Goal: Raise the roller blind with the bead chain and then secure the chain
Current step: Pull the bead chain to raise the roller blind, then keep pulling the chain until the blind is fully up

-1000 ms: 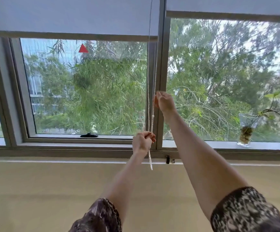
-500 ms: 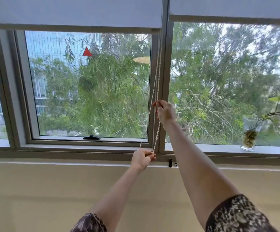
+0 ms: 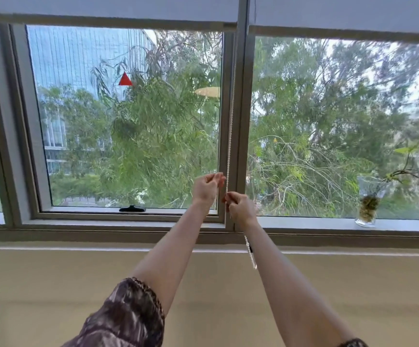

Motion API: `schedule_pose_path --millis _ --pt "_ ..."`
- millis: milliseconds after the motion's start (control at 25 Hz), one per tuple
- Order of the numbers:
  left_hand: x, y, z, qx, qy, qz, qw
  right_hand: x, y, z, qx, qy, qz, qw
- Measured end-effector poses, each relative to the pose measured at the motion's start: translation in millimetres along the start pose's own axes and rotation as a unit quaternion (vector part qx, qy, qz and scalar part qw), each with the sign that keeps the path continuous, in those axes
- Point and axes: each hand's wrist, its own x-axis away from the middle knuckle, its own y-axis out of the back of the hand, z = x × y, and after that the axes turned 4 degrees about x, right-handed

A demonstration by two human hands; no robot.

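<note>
Both hands pinch the bead chain: left hand just above right hand.

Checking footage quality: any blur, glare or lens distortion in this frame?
Head view: backlit by daylight; right-hand foliage smeared by motion blur; a pale lamp reflection glares on the glass; wide-angle bends the blind hem; the bead chain reads soft.
</note>
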Motion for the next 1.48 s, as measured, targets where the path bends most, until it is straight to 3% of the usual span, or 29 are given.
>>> schedule_pose_path --millis 280,600,840,1000,1200,1480 --pt "2.7 -24.3 -29.4 0.035 -0.014 -0.004 0.999 16.2 -13.5 -24.3 -0.010 -0.019 0.044 0.999" --pt "17.5 -5.8 20.7 -0.112 -0.010 -0.025 0.993 22.3 -16.6 -42.4 0.019 -0.114 0.153 0.981" --pt "35.8 4.8 49.1 -0.189 -0.028 -0.024 0.981 -8.7 12.2 9.7 -0.112 -0.100 0.038 0.988" --pt "46.3 0.4 69.1 -0.164 0.011 -0.037 0.986 -30.2 26.8 59.6 -0.199 -0.063 -0.009 0.978" --pt "58.7 1.3 79.4 -0.208 -0.014 -0.034 0.977 -51.9 37.2 104.4 -0.210 0.004 -0.076 0.975" --pt "59.1 7.2 85.6 -0.299 -0.028 0.023 0.954 -54.2 24.4 87.6 -0.166 0.062 -0.095 0.980"
